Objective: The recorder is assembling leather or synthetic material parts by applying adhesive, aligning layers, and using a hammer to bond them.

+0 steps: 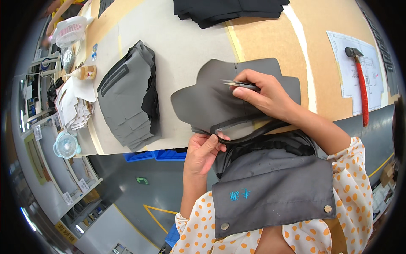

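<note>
— Trimming or checking an edge, by my reading. Where's the piece?
— One grey, notched fabric panel (190,99), mid-view, on the tan worktable (266,40) near its six o'clock side. One black, curved trim strip (253,134) along the panel's six o'clock edge.
— Fingers?
— Left hand (203,152): thumb and forefinger closed, pinching the strip at the panel's seven o'clock. Right hand (268,93): closed around one pair of silver, pointed snips (243,85), tips towards nine, above the fabric.
— Next move calls for?
— Probably a steady left pinch and blade tips brought down to the strip, clear of the panel.
— Count the rest, from the panel.
— Nine o'clock: one stack of grey cut fabric pieces (124,99); layers overlap, can't count. Twelve: one pile of black fabric (230,10), likewise. Three: one red-handled, dark-headed hammer (362,91) over one white printed paper sheet (347,59).
</note>
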The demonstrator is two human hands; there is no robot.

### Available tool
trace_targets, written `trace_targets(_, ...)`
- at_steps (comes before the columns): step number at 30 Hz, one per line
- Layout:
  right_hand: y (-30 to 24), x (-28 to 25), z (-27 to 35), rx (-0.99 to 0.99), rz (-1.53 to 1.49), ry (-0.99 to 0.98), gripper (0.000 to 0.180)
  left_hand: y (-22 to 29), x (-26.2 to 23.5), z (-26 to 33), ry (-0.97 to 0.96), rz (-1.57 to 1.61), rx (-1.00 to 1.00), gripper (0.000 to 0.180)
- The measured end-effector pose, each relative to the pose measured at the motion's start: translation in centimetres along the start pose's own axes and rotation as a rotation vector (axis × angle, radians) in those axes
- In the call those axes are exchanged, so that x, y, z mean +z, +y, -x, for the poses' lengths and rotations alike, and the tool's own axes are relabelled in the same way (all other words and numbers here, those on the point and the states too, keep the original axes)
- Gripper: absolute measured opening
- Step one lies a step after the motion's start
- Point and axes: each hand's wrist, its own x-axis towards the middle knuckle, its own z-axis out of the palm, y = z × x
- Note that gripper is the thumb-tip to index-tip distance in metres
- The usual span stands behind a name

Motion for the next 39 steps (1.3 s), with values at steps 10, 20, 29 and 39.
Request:
trace_targets(10, -4.9, 0.2, 7.8, 0.352, -0.536, -0.135, 0.026, -0.1, 2.5, -0.2, 0.055, -0.152, 0.064, 0.021)
trace_targets(20, -4.0, 0.7, 9.0, 0.477, -0.478, -0.18, 0.028, -1.0, 3.2, 0.0, 0.008, -0.195, 0.128, 0.024)
trace_targets(29, -3.5, 1.8, 8.8, 0.405, -0.561, -0.138, 0.026, -1.4, 3.4, 0.1, 0.019, -0.126, 0.107, 0.021)
trace_targets(39, -2.8, 2.1, 9.1, 0.364, -0.62, -0.095, 0.024, -1.5, 3.6, 0.1, 0.008, -0.101, 0.107, 0.021)
